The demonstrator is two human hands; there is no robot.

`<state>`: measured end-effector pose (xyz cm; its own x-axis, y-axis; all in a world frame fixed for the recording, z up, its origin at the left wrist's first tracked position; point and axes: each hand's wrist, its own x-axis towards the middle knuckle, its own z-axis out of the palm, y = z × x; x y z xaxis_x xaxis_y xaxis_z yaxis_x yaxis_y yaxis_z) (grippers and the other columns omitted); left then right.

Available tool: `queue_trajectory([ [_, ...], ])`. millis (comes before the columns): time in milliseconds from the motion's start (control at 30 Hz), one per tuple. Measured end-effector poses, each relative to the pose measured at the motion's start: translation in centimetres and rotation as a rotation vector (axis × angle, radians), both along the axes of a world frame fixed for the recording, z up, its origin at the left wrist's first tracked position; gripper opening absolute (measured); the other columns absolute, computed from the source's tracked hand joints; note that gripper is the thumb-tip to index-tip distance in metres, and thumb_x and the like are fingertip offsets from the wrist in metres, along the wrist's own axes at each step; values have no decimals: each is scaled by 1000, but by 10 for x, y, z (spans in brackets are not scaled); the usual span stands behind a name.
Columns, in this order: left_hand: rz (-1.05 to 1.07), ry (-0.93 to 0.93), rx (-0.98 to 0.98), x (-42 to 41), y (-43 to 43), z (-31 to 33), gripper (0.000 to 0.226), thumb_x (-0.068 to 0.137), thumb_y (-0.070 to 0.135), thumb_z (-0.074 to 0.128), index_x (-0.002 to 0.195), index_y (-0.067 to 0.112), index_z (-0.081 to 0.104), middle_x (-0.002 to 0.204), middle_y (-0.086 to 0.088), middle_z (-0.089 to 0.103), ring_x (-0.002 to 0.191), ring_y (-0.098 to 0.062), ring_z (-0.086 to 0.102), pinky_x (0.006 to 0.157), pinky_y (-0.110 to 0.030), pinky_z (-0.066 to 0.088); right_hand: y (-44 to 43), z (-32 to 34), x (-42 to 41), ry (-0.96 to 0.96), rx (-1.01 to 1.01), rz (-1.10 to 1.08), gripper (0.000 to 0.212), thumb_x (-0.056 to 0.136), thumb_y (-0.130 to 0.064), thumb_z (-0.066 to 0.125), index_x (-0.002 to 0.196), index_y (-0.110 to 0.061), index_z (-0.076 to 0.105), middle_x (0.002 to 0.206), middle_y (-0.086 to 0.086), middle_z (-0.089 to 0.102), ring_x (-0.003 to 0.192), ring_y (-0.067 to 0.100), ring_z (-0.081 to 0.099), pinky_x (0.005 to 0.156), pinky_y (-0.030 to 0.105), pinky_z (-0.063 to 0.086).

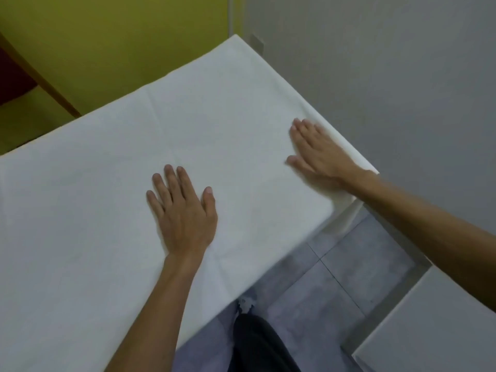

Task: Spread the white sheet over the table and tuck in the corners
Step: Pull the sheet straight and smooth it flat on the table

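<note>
So the white sheet is laid out flat across the whole table top, covering it from the far corner up by the walls all the way to the near edge. It looks pretty smooth, just a few faint fold creases running across it, one lengthwise and a couple crosswise. At the right end the sheet hangs over the side, and there's a loose fold of it drooping down at the near right corner, so that corner doesn't look tucked.

Left hand is resting palm down on the sheet, roughly mid-table near the front edge, fingers stretched out flat and slightly fanned, thumb out to the side. Not gripping anything, just pressing on the cloth.

Right hand is also palm down on the sheet, right by the right-hand edge of the table, fingers straight and flat, not grabbing any fabric. It's a bit blurry, so finer detail is hard to make out.

Around the table: a yellow-green wall behind on the left with a wooden frame piece leaning across it, a grey wall on the right, and grey floor tiles below. The person's dark trouser leg shows at the bottom, and there's a white box-like thing in the lower right corner.
</note>
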<state>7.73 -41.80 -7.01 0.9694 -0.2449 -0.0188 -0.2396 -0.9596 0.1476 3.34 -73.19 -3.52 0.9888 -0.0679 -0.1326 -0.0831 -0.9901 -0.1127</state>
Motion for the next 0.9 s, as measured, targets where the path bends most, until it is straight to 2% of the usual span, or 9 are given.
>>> queue_trajectory([
  [67, 4, 2, 7, -2, -1, 1, 72, 100, 49, 19, 156, 3, 19, 164, -19, 16, 151, -39, 9, 121, -57, 11, 40, -8, -21, 0, 35, 193, 92, 101, -67, 7, 156, 5, 24, 163, 26, 20, 152, 42, 19, 125, 51, 10],
  [167, 10, -14, 9, -1, -1, 0, 68, 103, 45, 26, 155, 2, 20, 163, -19, 17, 151, -40, 11, 121, -58, 12, 94, -26, -77, -40, -19, 522, 78, 106, -57, 26, 160, -3, 12, 168, 16, 8, 157, 30, 3, 127, 50, 6],
  [267, 2, -41, 23, -2, 0, -2, 69, 103, 45, 29, 155, 1, 21, 163, -20, 19, 150, -41, 13, 120, -59, 14, 50, -26, -78, -58, -39, 403, 78, 105, -59, 22, 161, -9, 3, 170, 9, -3, 157, 22, -7, 127, 48, 4],
  [400, 3, -36, 7, -2, 0, -3, 68, 103, 44, 30, 155, 0, 21, 163, -20, 18, 150, -41, 12, 120, -57, 11, -24, -21, -77, 27, -1, 198, 79, 103, -64, 18, 162, -14, -1, 170, 4, -6, 156, 17, -9, 127, 46, 0],
  [667, 69, 92, 48, -9, -8, 14, 66, 105, 42, 30, 156, 1, 17, 165, -18, 11, 152, -39, 6, 121, -60, 9, -27, -16, -78, 18, 62, 166, 79, 104, -63, 15, 162, -10, 7, 170, 9, 2, 157, 22, -3, 126, 50, 9],
  [767, 120, 116, -15, -43, -46, 30, 65, 104, 39, 35, 156, 1, 19, 165, -17, 12, 152, -37, 5, 123, -56, 5, -30, -12, -77, 6, 115, 194, 79, 104, -61, 20, 161, -9, 8, 169, 9, 4, 157, 22, -2, 127, 47, 1],
  [900, 72, 171, -139, -104, -136, 34, 69, 101, 45, 25, 154, 2, 27, 164, -15, 18, 153, -32, 11, 122, -54, 14, -34, -1, -70, 95, 202, 262, 75, 105, -51, 25, 160, -4, 4, 167, 13, -6, 156, 29, -8, 125, 45, -10],
])
